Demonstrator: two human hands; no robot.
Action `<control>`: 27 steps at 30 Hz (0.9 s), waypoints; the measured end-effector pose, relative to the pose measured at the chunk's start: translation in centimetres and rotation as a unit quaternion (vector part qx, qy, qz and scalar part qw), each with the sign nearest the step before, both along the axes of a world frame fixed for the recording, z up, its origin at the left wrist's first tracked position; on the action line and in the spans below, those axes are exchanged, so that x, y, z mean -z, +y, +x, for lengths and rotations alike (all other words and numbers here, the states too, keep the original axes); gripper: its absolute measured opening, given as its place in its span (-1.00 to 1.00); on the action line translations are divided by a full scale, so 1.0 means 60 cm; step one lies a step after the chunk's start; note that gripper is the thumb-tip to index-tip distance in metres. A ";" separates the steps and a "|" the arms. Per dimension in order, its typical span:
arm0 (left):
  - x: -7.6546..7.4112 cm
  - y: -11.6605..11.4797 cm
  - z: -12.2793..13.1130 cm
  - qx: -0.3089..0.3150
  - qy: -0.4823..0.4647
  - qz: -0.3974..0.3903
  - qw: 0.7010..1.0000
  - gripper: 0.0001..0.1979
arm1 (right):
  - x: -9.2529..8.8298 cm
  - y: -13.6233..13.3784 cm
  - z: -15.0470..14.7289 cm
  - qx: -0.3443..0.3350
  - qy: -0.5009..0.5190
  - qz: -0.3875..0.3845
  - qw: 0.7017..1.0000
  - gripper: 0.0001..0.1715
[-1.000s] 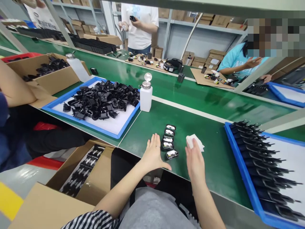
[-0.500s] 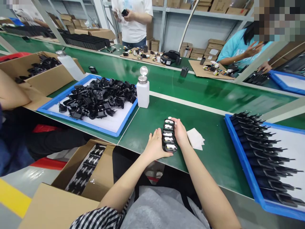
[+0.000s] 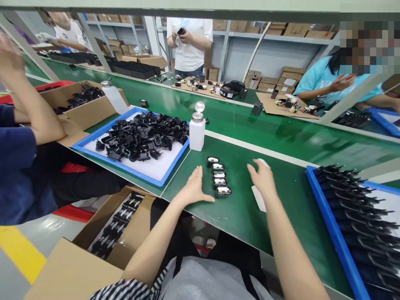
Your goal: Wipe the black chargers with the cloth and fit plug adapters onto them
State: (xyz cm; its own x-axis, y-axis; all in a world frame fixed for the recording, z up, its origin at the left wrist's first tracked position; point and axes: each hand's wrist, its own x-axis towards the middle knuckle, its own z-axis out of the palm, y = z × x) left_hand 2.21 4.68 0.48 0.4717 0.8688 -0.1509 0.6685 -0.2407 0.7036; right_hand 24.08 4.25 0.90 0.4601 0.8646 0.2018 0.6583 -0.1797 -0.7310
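A short row of several small black parts with pale faces (image 3: 218, 177) lies on the green bench (image 3: 237, 216) in front of me. My left hand (image 3: 195, 187) rests flat and open just left of the row, touching nothing I can see. My right hand (image 3: 264, 179) hovers to the right of the row, fingers spread and open, over a white cloth (image 3: 258, 199) that it partly hides.
A white pump bottle (image 3: 197, 129) stands behind the row. A blue tray (image 3: 146, 175) of loose black plugs sits to the left, another blue tray (image 3: 331, 225) of lined-up black parts to the right. Cardboard boxes (image 3: 93, 250) stand below. A seated person's arm (image 3: 34, 112) is at left; other people work across the belt.
My right hand has left the row of parts and moved right, over the white cloth. The left hand stays beside the row. The neighbour's arm has risen.
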 end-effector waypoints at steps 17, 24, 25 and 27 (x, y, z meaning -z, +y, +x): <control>0.032 -0.059 0.078 -0.148 -0.049 0.110 0.982 -0.36 | -0.011 -0.066 -0.113 -0.227 -0.135 0.077 0.961 -0.65; 0.028 -0.056 0.075 -0.162 -0.039 0.123 0.978 -0.65 | 0.036 -0.083 -0.116 -0.325 -0.143 0.120 0.927 -0.64; 0.026 -0.055 0.074 -0.159 -0.035 0.119 0.979 -0.62 | 0.036 -0.084 -0.112 -0.339 -0.155 0.122 0.920 -0.64; 0.024 -0.054 0.071 -0.153 -0.031 0.113 0.981 -0.56 | 0.035 -0.087 -0.100 -0.365 -0.190 0.125 0.903 -0.63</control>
State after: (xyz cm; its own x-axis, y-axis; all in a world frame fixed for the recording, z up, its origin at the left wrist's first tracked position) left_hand 6.50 1.43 -0.94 0.1857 0.9791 0.0831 0.6921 -0.1904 0.6962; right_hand 18.06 -0.95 -1.19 -0.3570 0.8152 0.4561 0.7470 0.5423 -0.3846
